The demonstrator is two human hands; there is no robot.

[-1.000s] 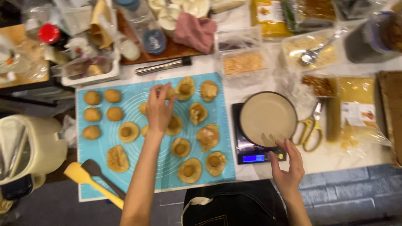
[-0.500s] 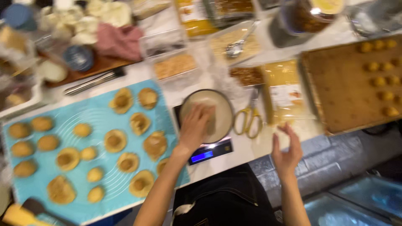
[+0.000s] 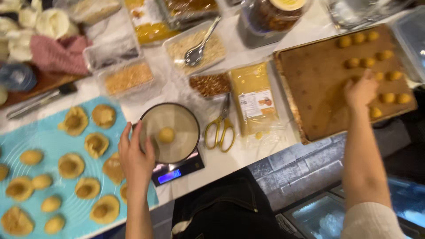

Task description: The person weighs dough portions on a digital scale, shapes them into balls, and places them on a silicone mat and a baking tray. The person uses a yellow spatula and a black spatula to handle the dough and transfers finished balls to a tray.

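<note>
My left hand [image 3: 135, 155] rests with fingers apart against the left rim of a round bowl [image 3: 191, 118] that stands on a small digital scale [image 3: 177, 170]. One yellow dough ball [image 3: 166, 135] lies in the bowl. My right hand [image 3: 361, 90] reaches over a brown baking tray [image 3: 314, 93], fingers curled down among rows of small dough balls [image 3: 389, 97]; what it holds is hidden. A blue mat [image 3: 48, 141] at the left carries several flattened dough pieces [image 3: 71, 165] with filling.
Yellow-handled scissors [image 3: 221, 128] and a yellow packet [image 3: 256, 99] lie between scale and tray. Plastic tubs of crumbs and nuts, one with a spoon [image 3: 197, 51], line the back. A jar [image 3: 274, 17] and a pink cloth [image 3: 57, 53] stand behind.
The view has swung right. My left hand left the mat and came to the bowl's rim. My right hand moved from in front of the scale to the baking tray.
</note>
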